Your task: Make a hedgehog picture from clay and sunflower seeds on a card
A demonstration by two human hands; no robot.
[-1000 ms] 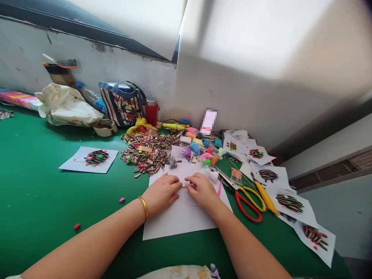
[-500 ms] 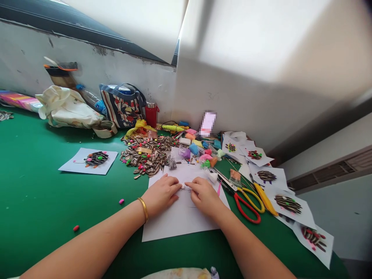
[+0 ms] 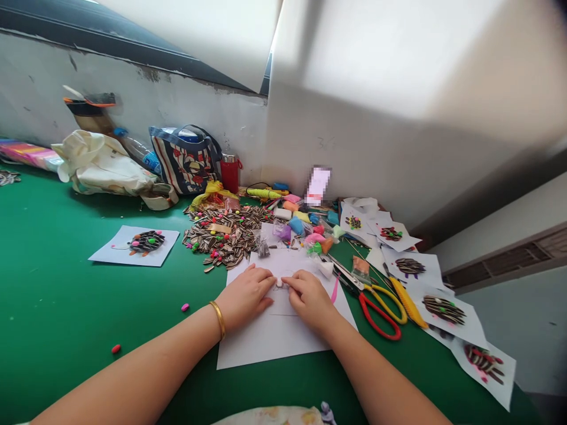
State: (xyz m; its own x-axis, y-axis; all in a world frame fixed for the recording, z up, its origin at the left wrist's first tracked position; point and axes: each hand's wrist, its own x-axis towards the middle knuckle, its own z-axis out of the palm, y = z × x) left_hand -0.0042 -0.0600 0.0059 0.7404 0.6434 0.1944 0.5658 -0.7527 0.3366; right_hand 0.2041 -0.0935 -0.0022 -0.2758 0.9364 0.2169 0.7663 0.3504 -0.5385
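Observation:
A small white lump of modelling clay (image 3: 279, 283) lies on a white sheet of paper (image 3: 252, 342) with faint pencil lines. My left hand (image 3: 248, 295), a gold bangle at its wrist, rests open on the sheet with its fingertips at the left of the lump. From the other side my right hand (image 3: 310, 298) reaches in, its index finger stretched to the lump and the other fingers bent under. Neither hand is closed round the clay. A pink strip-like tool (image 3: 334, 290) lies right of my right hand.
Beyond the sheet are a heap of sunflower seeds (image 3: 234, 233) and bagged coloured clay (image 3: 296, 226). Scissors (image 3: 378, 310), a yellow cutter (image 3: 408, 303) and seed-decorated cards (image 3: 445, 311) lie rightward. Another card (image 3: 133, 260) is leftward; bags (image 3: 186, 159) stand by the wall.
The fingertips have parted slightly, so the white lump shows more plainly between them. The view has shifted a little; the things on the table stay where they were.

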